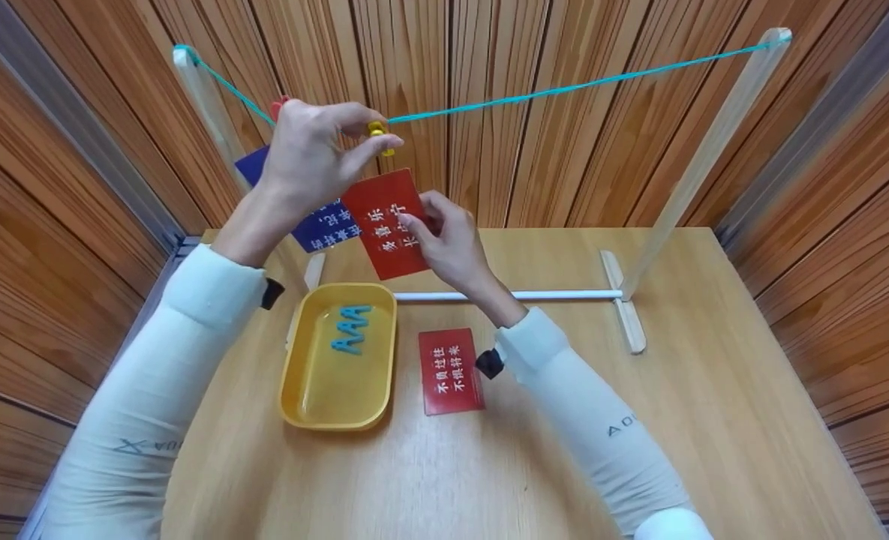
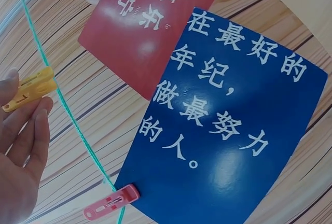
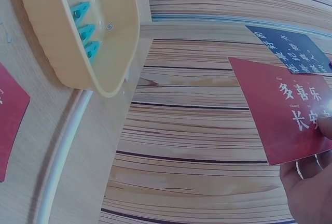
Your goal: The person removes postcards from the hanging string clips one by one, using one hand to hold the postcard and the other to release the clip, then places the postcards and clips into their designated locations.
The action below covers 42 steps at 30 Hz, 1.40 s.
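Observation:
My left hand [image 1: 365,139] is raised to the teal string [image 1: 564,90] and pinches a yellow clothespin [image 1: 376,129] right against it; in the left wrist view the yellow clothespin [image 2: 28,90] touches the string [image 2: 72,120]. Below it, my right hand [image 1: 418,223] pinches a red card [image 1: 384,225] with white characters by its right edge and holds it up. Just behind hangs a blue card [image 2: 223,130], fastened to the string by a red clothespin [image 2: 111,203].
A yellow tray [image 1: 305,390] on the wooden table holds three teal clothespins [image 1: 350,330]. A second red card [image 1: 450,371] lies flat beside the tray. The string spans two pale posts [image 1: 707,157] joined by a white rod [image 1: 557,295]. Wood-panelled walls stand close around.

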Each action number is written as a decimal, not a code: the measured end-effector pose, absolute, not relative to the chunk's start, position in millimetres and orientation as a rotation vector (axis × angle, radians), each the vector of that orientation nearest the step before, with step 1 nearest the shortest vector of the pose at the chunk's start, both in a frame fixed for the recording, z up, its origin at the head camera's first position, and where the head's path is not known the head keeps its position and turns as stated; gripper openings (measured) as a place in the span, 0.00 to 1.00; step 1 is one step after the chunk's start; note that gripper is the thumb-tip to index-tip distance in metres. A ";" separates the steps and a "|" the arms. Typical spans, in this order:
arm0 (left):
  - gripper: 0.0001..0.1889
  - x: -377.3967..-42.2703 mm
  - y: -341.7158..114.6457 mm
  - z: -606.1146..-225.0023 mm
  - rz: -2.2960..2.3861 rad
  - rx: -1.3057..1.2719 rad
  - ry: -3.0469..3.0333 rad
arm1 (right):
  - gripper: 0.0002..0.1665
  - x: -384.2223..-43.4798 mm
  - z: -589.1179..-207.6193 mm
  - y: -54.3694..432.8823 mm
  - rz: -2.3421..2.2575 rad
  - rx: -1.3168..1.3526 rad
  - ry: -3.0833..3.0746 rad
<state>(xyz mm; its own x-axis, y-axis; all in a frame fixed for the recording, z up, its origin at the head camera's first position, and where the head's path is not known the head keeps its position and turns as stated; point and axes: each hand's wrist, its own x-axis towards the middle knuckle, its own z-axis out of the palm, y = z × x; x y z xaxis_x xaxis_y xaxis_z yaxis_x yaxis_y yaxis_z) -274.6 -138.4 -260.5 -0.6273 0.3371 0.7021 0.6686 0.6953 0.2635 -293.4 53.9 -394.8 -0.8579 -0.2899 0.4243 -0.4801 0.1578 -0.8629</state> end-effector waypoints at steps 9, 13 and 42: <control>0.19 -272.3 -136.2 -264.5 -0.706 -0.761 -2.350 | 0.17 -291.6 -396.4 65.7 1.786 0.726 -2.298; 0.19 -271.2 -135.3 -269.6 -0.715 -0.783 -2.384 | 0.16 -290.6 -399.2 71.4 1.784 0.738 -2.298; 0.26 -256.6 -147.0 -316.4 -0.804 -0.699 -2.715 | 0.13 -255.4 -455.0 95.4 1.902 0.553 -2.402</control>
